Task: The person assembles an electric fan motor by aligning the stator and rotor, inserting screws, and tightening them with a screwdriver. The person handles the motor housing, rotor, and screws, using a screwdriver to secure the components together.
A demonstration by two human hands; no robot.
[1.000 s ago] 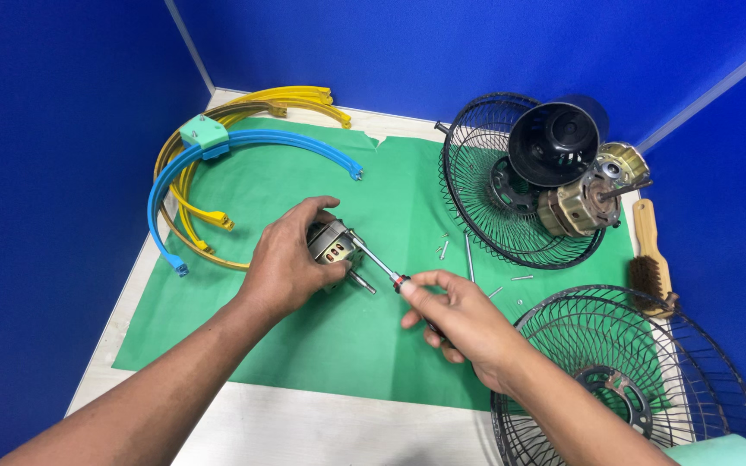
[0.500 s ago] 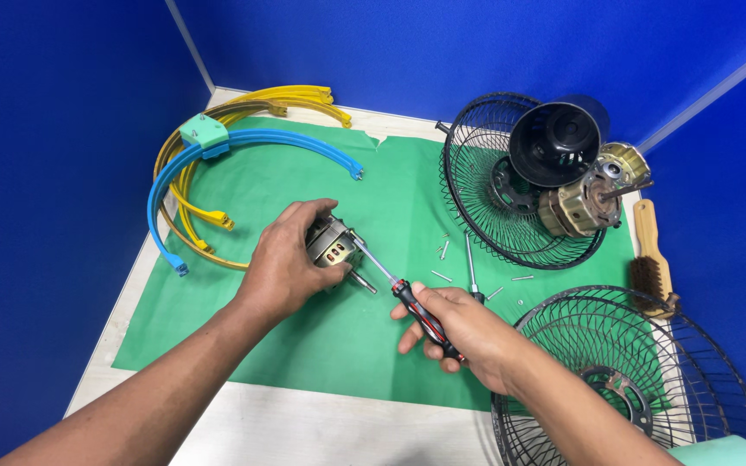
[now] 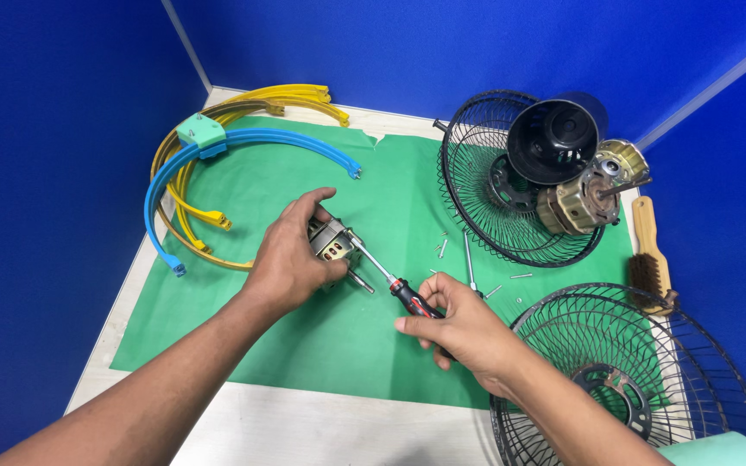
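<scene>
1. Centre of the frame: the left hand (image 3: 291,259) is wrapped over a small electric motor (image 3: 332,243), fingers curled across its top and thumb side, pinning it to the green mat (image 3: 243,328).
2. The motor is a squat metal block, grey with a paler face; a short steel shaft sticks out of it toward lower right.
3. Just right of centre, the right hand (image 3: 464,328) is closed round the handle of a screwdriver (image 3: 390,283), fingers pinched on the grip.
4. That handle is black with red, glossy plastic; the thin bright shank runs up-left and its tip meets the motor, though the exact spot it touches is hard to make out.
5. Small loose screws (image 3: 442,248) lie scattered on the mat right of the motor, near a thin metal rod.
6. Upper left: curved plastic strips, yellow ones (image 3: 256,97) bundled under a blue arc (image 3: 304,142), with a mint-green block (image 3: 200,131) clipped on.
7. Upper right: a round black wire fan guard (image 3: 477,207) lying flat, a glossy black cup-shaped housing (image 3: 556,138) on it, and a second motor (image 3: 584,194) with brassy windings.
8. Right edge: a wooden-handled brush (image 3: 649,259) with dark bristles.
9. Lower right: another wire guard (image 3: 641,371), domed, overlapping the mat's corner.
10. Everything sits on a pale wood-grain table (image 3: 261,423); plain blue walls behind, no label in sight.
</scene>
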